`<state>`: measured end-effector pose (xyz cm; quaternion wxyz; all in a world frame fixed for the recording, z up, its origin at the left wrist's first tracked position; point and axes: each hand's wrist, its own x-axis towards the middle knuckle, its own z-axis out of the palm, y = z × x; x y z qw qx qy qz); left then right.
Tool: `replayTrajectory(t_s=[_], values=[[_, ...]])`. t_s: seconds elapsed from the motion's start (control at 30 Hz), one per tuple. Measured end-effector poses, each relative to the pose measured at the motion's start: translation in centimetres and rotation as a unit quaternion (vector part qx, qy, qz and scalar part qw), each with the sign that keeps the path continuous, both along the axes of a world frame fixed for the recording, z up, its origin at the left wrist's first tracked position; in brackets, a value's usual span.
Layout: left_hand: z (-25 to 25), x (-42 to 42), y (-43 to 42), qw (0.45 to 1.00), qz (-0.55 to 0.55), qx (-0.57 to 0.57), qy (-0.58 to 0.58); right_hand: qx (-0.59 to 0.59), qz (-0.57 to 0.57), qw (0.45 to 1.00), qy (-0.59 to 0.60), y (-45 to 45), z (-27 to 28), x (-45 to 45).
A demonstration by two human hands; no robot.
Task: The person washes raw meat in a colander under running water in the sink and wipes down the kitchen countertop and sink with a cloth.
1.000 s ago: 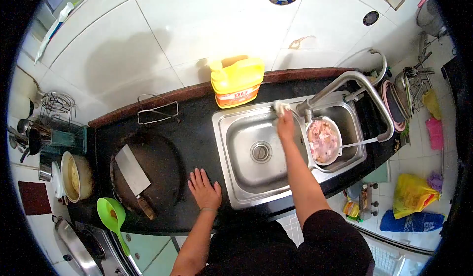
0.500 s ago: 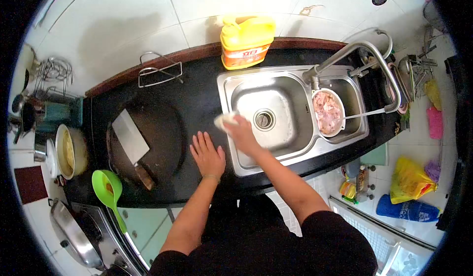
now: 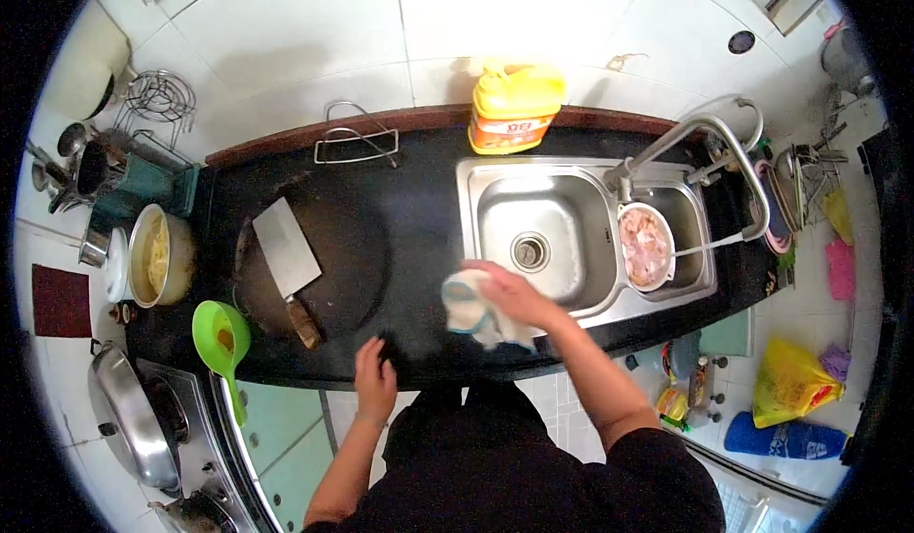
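My right hand (image 3: 514, 295) holds a white cloth with blue edging (image 3: 468, 306) over the front left corner of the steel sink (image 3: 583, 200). The cloth hangs partly unfolded. My left hand (image 3: 375, 381) is at the counter's front edge with its fingers apart and nothing in it. To its left, a cleaver (image 3: 288, 247) with a wooden handle lies on a round dark board (image 3: 357, 257). In the right basin a white bowl of raw meat pieces (image 3: 645, 246) stands under the tap (image 3: 733, 143), and water runs toward it.
A yellow jug (image 3: 516, 109) stands behind the sink, with a wire rack (image 3: 357, 143) further left. On the left are a green ladle (image 3: 221, 338), a pot with pale food (image 3: 157, 255) and a lidded steel pan (image 3: 133, 419) on the stove.
My right hand has moved from the sink's back rim to its front left corner, and the cloth now hangs looser. My left hand has drawn back from the countertop to the edge.
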<state>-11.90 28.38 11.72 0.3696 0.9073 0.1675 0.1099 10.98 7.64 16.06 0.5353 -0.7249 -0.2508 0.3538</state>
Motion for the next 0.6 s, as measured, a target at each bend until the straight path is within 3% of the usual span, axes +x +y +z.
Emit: replayTrajectory(t_s=[0.03,0.07,0.13,0.2,0.27,0.33,0.4,0.53,0.6], values=[[0.6,-1.5,0.5,0.999,0.034,-0.015,0.004,-0.058,-0.035,0.978,-0.198,2.3,-1.8,-0.9],[1.0,-3.1,1.0,0.997,0.068,-0.03,0.008,-0.215,-0.051,0.938,-0.266,4.7,-1.0,-1.9],[-1.0,-6.9,2.5,0.989,0.142,-0.046,0.012,-0.159,0.025,0.9,-0.404,7.2,-7.1,-4.0],[-1.6,-8.8,3.1,0.974,0.214,-0.065,0.016,-0.137,0.096,0.842,-0.513,8.3,-8.0,-7.1],[-0.4,-9.9,3.5,0.97,0.24,-0.028,0.014,-0.101,0.095,0.867,-0.479,9.6,-8.0,-5.5],[-0.7,-10.8,3.5,0.971,0.237,-0.017,0.032,-0.127,0.132,0.827,-0.531,10.7,-8.0,-1.1],[-0.9,-10.1,3.2,0.963,0.257,-0.083,0.006,-0.118,0.11,0.818,-0.552,11.0,-9.1,2.2],[1.1,-4.9,2.2,0.98,0.188,-0.061,-0.025,-0.212,-0.148,0.827,-0.499,10.2,-9.0,6.8],[2.5,-1.7,2.1,0.986,0.137,-0.074,-0.058,-0.147,-0.195,0.874,-0.421,8.1,-10.6,7.2]])
